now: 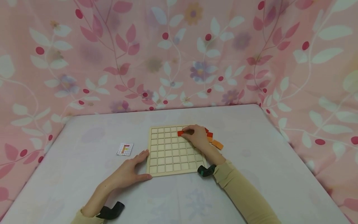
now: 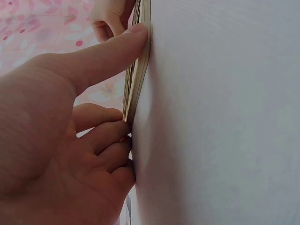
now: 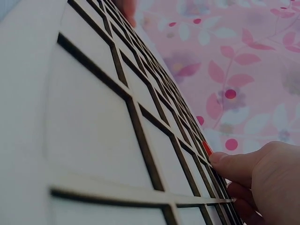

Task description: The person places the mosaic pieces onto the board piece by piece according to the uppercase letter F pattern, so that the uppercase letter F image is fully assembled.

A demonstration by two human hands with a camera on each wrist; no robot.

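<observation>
A pale wooden grid board [image 1: 170, 155] lies flat on the white table [image 1: 84, 137]. My right hand [image 1: 195, 136] rests over the board's far right corner, its fingers curled on a red tile [image 1: 180, 133] set in a cell; in the right wrist view a fingertip [image 3: 225, 161] touches the red tile [image 3: 206, 147] on the board [image 3: 93, 122]. My left hand [image 1: 131, 171] lies at the board's near left corner, thumb along the front edge and fingers against the left side. The left wrist view shows the thumb [image 2: 117, 47] pressed on the board's edge [image 2: 138, 70].
Loose orange and red tiles [image 1: 213, 141] lie on the table just right of the board. A small card with a coloured grid pattern [image 1: 125, 149] lies to the left. Pink floral cloth [image 1: 179, 53] walls the table at the back and sides.
</observation>
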